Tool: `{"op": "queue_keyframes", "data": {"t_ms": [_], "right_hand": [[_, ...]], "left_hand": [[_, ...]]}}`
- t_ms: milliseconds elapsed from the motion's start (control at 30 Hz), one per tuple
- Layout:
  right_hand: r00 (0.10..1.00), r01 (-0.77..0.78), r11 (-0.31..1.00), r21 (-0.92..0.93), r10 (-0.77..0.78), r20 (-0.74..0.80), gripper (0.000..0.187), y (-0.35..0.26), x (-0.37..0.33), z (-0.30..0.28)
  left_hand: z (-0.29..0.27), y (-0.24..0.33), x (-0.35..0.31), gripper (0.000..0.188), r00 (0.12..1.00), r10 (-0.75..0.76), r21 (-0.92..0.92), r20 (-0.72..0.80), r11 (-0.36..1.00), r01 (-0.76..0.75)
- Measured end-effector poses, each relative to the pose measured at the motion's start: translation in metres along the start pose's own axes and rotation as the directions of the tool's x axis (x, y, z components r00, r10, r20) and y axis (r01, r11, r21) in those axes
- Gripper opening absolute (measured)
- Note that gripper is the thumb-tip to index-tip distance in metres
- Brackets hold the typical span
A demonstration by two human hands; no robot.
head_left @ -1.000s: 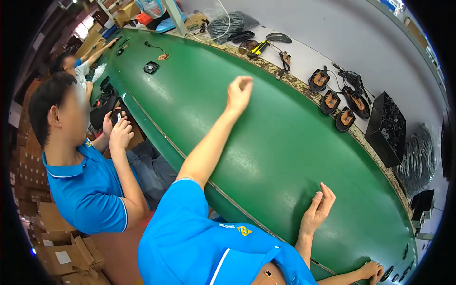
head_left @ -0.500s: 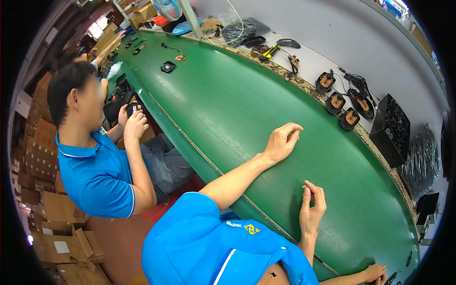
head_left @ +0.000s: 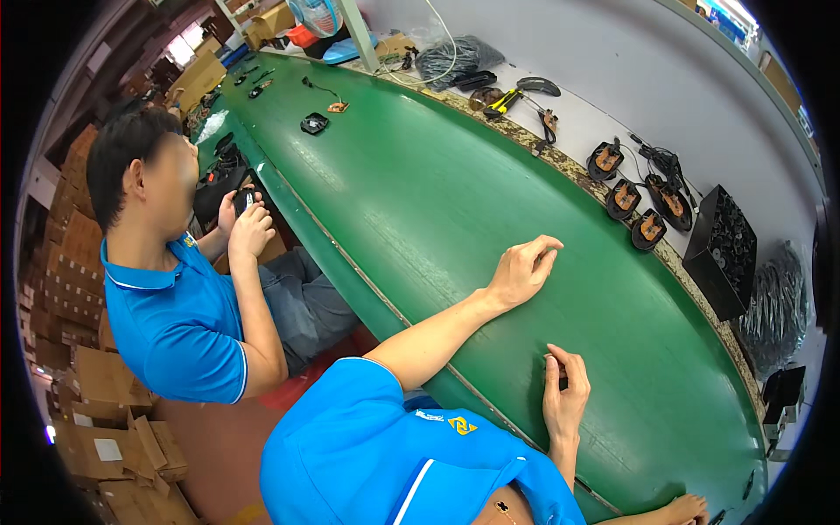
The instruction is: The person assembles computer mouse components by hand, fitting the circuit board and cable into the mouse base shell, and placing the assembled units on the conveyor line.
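Note:
My left hand (head_left: 527, 273) rests on the green work surface (head_left: 420, 192), its fingers loosely bent and nothing in them. Nearer to me, my right hand (head_left: 566, 394) is held over the same surface, thumb and fingers curved with a gap between them. It holds nothing that I can see. No part lies close to either hand. Beyond them, on the ledge at the far edge, sit black housings (head_left: 648, 229) with orange-brown inner parts and a coil of black cable (head_left: 667, 162).
A black box (head_left: 722, 254) of small dark parts stands at the right, beside bagged parts (head_left: 774, 306). Yellow-handled pliers (head_left: 500, 103) lie on the ledge. At my left, a seated co-worker (head_left: 179, 289) holds a dark part (head_left: 244, 201). Another person's hand (head_left: 689, 509) shows at lower right.
My right hand has shifted slightly left and down. My left hand has moved only a little to the right. At the far end, a reaching arm has gone out of sight.

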State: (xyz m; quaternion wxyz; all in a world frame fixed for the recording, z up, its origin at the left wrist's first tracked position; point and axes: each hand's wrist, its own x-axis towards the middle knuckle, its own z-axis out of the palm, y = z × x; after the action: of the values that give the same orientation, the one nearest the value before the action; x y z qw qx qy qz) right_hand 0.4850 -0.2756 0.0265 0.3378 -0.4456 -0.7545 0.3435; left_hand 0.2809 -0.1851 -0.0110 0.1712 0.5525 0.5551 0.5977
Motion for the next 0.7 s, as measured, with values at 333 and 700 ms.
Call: {"op": "queue_keyframes", "data": {"t_ms": [333, 700], "right_hand": [[1.000, -0.014, 1.000, -0.016, 0.014, 0.014, 0.017, 0.0042, 0.0031, 0.0019], [0.999, -0.053, 0.999, 0.012, 0.052, 0.015, 0.019, 0.0005, 0.0050, 0.0023]], "left_hand": [[0.0036, -0.0112, 0.0000, 0.015, 1.000, -0.003, 0.011, -0.002, 1.000, 0.003], [0.0036, -0.0094, 0.0010, 0.014, 1.000, -0.010, 0.028, 0.021, 1.000, 0.010]]}}
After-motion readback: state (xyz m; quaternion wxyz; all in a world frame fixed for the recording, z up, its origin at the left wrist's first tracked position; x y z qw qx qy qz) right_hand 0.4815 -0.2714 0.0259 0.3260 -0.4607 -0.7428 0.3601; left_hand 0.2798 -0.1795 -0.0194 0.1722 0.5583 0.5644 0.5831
